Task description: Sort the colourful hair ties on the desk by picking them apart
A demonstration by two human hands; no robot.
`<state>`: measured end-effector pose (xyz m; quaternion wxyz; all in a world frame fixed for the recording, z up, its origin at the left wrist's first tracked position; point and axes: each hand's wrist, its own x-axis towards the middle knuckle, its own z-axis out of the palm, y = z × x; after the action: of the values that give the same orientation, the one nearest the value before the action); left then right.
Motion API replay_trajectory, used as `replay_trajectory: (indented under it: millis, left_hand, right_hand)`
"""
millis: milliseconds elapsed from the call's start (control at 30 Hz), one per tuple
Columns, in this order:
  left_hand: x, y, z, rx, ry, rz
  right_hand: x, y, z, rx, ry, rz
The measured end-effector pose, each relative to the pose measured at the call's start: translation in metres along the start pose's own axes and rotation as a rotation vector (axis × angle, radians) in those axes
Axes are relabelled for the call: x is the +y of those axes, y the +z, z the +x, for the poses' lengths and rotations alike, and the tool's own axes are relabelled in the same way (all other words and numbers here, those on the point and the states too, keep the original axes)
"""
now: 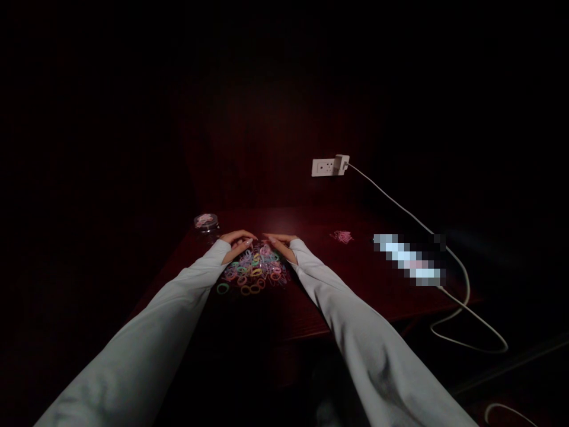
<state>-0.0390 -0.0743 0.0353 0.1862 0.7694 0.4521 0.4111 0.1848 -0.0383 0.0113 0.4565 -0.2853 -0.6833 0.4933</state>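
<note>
Hair ties (256, 272) (small rings, green, yellow, pink, purple) lie heaped; left hand (235, 240) and right hand (283, 244) curve around the far side, whether gripping any I cannot tell.

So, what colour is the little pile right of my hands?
The little pile is pink, shown in the head view.

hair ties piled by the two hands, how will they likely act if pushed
The hair ties look thin and small, so each is probably light and floppy. They lie jumbled and overlapping, so a push would likely spread them. The table has a faint sheen, so some may slide.
</note>
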Motion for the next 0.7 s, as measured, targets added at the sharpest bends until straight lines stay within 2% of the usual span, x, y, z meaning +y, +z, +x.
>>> replay_trajectory:
  millis: [167, 300, 400, 533, 600, 700]
  left_hand:
    - [-0.007, -0.004, 0.005, 0.044, 0.051, 0.061]
    - [-0.017, -0.001, 0.008, 0.104, 0.039, 0.049]
    - [-0.025, 0.004, 0.006, 0.063, -0.088, 0.034]
    - [-0.036, 0.009, 0.002, -0.009, -0.33, 0.02]
    - [-0.04, 0.012, 0.003, -0.022, -0.373, -0.041]
    - [-0.042, 0.015, 0.007, -0.049, -0.355, -0.211]
  right_hand:
    - [0.001, -0.001, 0.003, -0.008, 0.024, 0.065]
    - [0.005, -0.006, 0.005, 0.058, 0.012, -0.04]
    - [0.007, -0.008, 0.004, 0.131, 0.086, -0.176]
    - [0.008, -0.002, -0.001, 0.102, 0.152, -0.245]
    - [0.009, 0.004, -0.004, 0.058, 0.142, -0.228]
    - [0.009, 0.013, -0.009, -0.008, 0.114, -0.176]
